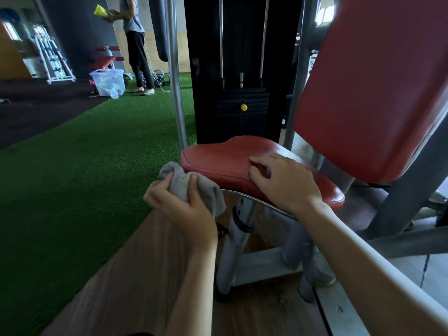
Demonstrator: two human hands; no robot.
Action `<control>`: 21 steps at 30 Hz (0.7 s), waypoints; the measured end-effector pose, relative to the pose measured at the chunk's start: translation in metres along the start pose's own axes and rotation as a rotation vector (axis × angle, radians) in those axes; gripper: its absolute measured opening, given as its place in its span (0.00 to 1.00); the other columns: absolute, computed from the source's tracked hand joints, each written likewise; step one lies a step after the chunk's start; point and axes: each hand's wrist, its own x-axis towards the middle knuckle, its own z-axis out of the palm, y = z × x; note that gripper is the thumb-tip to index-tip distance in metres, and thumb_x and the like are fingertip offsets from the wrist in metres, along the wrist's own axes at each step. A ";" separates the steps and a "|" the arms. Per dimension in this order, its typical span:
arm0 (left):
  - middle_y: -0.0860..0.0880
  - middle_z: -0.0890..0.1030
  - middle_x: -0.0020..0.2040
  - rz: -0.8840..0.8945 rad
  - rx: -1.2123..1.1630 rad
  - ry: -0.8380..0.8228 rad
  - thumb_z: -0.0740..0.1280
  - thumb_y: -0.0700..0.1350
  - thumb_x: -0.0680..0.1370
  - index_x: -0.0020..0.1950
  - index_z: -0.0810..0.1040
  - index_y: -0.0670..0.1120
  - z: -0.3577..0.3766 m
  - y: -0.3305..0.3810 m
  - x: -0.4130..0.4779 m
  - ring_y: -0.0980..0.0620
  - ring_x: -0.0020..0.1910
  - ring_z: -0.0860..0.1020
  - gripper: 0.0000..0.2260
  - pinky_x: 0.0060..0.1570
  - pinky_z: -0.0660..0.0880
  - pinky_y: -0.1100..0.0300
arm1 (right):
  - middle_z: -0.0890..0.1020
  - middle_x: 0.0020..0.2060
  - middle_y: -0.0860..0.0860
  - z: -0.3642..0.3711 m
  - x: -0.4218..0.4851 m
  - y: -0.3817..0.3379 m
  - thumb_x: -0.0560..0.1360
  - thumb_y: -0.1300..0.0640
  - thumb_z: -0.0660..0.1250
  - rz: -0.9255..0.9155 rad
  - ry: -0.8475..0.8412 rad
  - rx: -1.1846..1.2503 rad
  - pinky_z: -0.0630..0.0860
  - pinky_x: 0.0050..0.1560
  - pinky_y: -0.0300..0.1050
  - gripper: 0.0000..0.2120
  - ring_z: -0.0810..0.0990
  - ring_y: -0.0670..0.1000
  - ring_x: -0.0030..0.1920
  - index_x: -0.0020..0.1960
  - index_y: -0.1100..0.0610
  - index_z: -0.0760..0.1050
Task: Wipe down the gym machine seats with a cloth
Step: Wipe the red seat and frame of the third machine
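Seat (218, 161), red padded, sitting centre frame beneath tilted backrest (375, 93). Right hand (283, 180) resting on seat top, fingers loosely bent, gripping nothing. Grey cloth (194, 187) bunching at seat's left edge; left hand (184, 204) clutching it, fingers and thumb curling round. Weight stack (242, 105) standing behind. Green turf (84, 166) stretching leftward; person (135, 32) standing far back.

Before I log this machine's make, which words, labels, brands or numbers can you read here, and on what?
None can be read.
Small reddish lettering left of the red backrest: too blurred to read.
Weight stack: no legible numbers.
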 end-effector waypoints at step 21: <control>0.58 0.81 0.59 -0.262 -0.105 -0.360 0.68 0.48 0.81 0.63 0.77 0.55 -0.041 0.004 0.038 0.63 0.58 0.79 0.11 0.59 0.77 0.62 | 0.78 0.60 0.38 -0.006 0.009 -0.006 0.75 0.40 0.55 0.024 -0.136 0.082 0.71 0.66 0.59 0.19 0.76 0.45 0.62 0.62 0.36 0.77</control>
